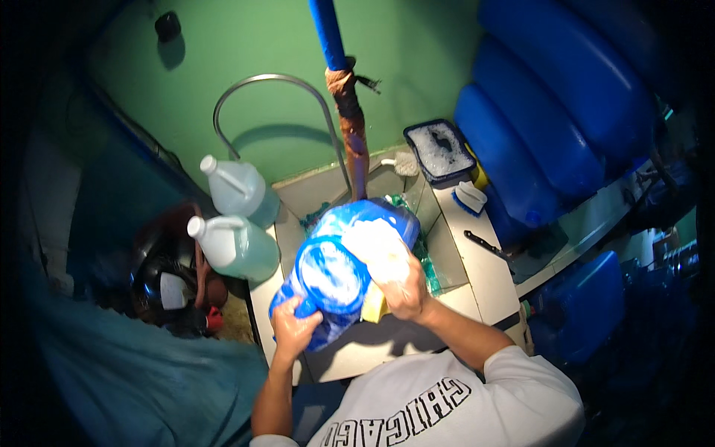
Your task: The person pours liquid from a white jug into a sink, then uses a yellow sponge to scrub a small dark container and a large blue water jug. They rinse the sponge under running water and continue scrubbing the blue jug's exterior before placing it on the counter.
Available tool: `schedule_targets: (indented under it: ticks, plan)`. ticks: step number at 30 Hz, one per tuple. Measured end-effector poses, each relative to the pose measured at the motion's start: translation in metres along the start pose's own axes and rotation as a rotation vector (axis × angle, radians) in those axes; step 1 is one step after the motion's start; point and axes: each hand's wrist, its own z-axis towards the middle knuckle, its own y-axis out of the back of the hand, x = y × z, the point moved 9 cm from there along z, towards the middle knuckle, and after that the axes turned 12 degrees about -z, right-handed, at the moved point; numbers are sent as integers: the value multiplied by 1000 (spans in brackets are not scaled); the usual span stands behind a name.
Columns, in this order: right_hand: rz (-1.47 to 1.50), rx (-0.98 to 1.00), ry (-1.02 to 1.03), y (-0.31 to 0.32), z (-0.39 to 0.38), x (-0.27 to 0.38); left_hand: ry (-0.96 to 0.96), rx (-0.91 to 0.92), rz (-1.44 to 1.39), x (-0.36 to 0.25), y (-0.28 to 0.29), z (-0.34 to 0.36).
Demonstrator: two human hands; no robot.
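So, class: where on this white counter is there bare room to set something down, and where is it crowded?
Bare tile lies right of the sink, between the brush and the black knife, and below the knife toward the counter edge. Crowded: the sink, filled by the blue jug under both hands, and the left side with two clear jugs.

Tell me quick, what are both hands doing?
Left hand: closed on the lower edge of the blue water jug.
Right hand: pressing a soapy yellow sponge against the jug.

glossy blue plastic jug [339,276], soapy yellow sponge [376,302]
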Motion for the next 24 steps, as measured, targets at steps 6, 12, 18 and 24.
schedule_targets:
  ticks: [6,12,18,24]
  plan:
    - [518,-254,-1100,-11,-91,-252,22,8,-236,-35,37,-32]
    - [1238,-425,-1376,-112,-169,-246,3,-42,-249,-43,27,-31]
    - [1497,-350,-1365,-139,-151,-78,137,48,93,-20,-56,-4]
    - [309,-398,-764,-1,-38,-94,74,196,513,5,-93,31]
